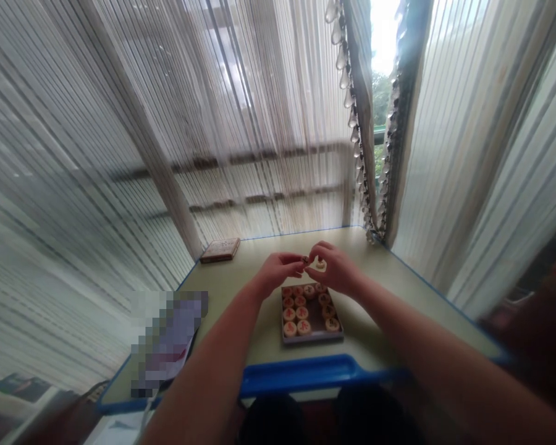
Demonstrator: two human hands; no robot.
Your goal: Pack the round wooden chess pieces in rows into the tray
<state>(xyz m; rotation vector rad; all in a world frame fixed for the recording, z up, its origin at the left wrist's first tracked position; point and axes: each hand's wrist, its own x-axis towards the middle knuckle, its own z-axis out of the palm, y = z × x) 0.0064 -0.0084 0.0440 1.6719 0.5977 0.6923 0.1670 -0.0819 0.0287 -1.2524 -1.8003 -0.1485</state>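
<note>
My left hand is closed in a pinch on a Chinese chess piece with a dark mark, held above the table. From the other side my right hand curls in, its fingertips meeting the same piece. Within the curve of the right fingers a second pale round piece shows; whether it is held or lies on the table I cannot tell. Just below both hands is a shallow box. Several round pieces with red characters fill its left side, and dark-marked ones line its right side.
The pale table has a blue edge with a blue pen trough at the front. A small flat box sits at the back left. A blurred-out flat object lies at left. Striped curtains hang behind.
</note>
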